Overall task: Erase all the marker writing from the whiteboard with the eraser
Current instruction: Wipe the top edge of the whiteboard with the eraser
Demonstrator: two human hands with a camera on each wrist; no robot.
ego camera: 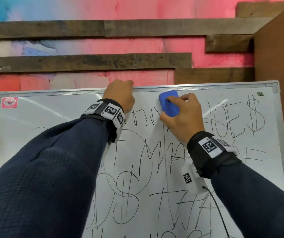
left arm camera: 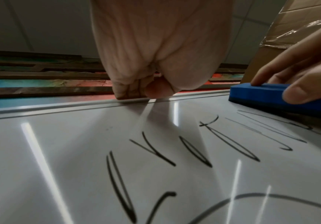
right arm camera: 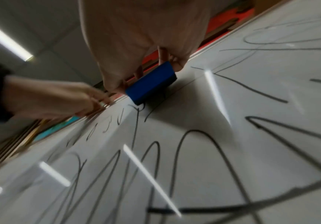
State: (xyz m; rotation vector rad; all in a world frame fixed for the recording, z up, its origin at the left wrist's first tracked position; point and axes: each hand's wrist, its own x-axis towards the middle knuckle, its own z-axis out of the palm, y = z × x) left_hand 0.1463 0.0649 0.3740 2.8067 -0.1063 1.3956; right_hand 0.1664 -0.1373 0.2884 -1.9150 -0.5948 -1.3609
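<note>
A white whiteboard with a metal frame leans against the wall, covered in black marker writing over its middle, right and lower parts. My right hand grips a blue eraser and presses it flat on the board near the top edge, just right of centre. In the right wrist view the blue eraser lies on the board among the strokes. My left hand grips the board's top frame, fingers curled over the edge. The left wrist view shows that left hand on the rim, with the eraser to its right.
A red sticker marks the board's top left corner. Behind the board is a pink and blue painted wall with dark wooden planks. A brown cardboard panel stands at the right, close to the board's right edge.
</note>
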